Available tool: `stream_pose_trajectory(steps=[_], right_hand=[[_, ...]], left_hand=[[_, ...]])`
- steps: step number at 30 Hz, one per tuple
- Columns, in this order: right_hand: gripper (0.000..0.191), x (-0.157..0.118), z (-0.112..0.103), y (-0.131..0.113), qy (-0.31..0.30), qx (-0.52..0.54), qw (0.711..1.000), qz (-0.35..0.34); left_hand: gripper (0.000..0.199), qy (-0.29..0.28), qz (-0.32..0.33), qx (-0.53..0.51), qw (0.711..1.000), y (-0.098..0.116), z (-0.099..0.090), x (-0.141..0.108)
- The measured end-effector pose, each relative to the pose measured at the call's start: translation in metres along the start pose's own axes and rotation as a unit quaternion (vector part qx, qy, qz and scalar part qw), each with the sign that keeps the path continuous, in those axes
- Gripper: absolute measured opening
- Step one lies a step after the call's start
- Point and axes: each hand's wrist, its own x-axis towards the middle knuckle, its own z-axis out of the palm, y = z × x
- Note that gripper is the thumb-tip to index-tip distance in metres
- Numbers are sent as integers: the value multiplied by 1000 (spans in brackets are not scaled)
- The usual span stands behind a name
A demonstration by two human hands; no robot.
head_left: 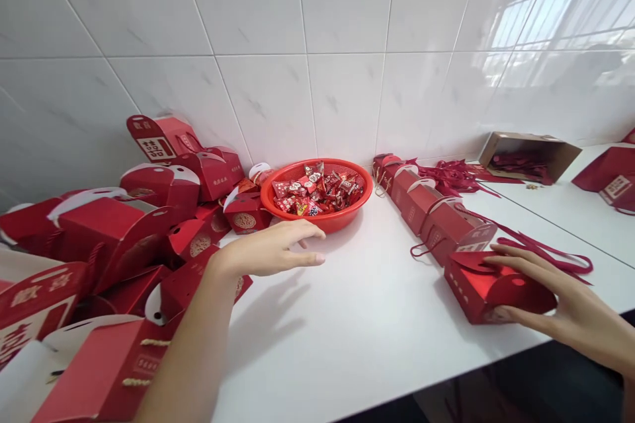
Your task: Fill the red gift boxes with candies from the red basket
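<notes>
My right hand grips a red gift box near the table's front right edge, thumb on its near side and fingers over its top. That box stands at the near end of a row of red boxes. My left hand hovers over the white table with its fingers apart and nothing in them. It is just in front of a red plastic basket, which holds many wrapped candies.
A heap of red gift boxes covers the left side. Dark red ribbons lie behind the row, with more ribbon beside it. An open cardboard box stands at the back right. A tiled wall closes off the back.
</notes>
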Motion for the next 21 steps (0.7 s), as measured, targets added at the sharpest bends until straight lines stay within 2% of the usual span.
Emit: stream_pose_trajectory(steps=[2,5,10,13,15,17,19,21], right_hand=[[64,-2,1,15,4,-3,1000,10],[69,2,3,25,11,6,1000,17],[82,3,10,31,33,-5,999,16],[79,1,13,22,82,-25,996,3],[73,1,12,4,119,-20,992,-24],[70,4,9,-21,140,-12,989,-39],[67,11,10,-49,138,14,987,-83],[68,22,16,-72,109,43,986,-116]], left_hand=[[64,7,-4,-7,1000,-3,-2,-1],[63,27,-8,-16,999,-7,-6,-5],[60,74,-19,-33,997,-18,-13,-13],[57,119,-5,-30,992,-28,-17,-17],[53,180,-3,-11,984,-35,-20,-20],[47,274,-25,19,961,-41,-24,-21],[42,387,-70,49,918,-46,-27,-24],[41,488,-126,73,861,-49,-30,-28]])
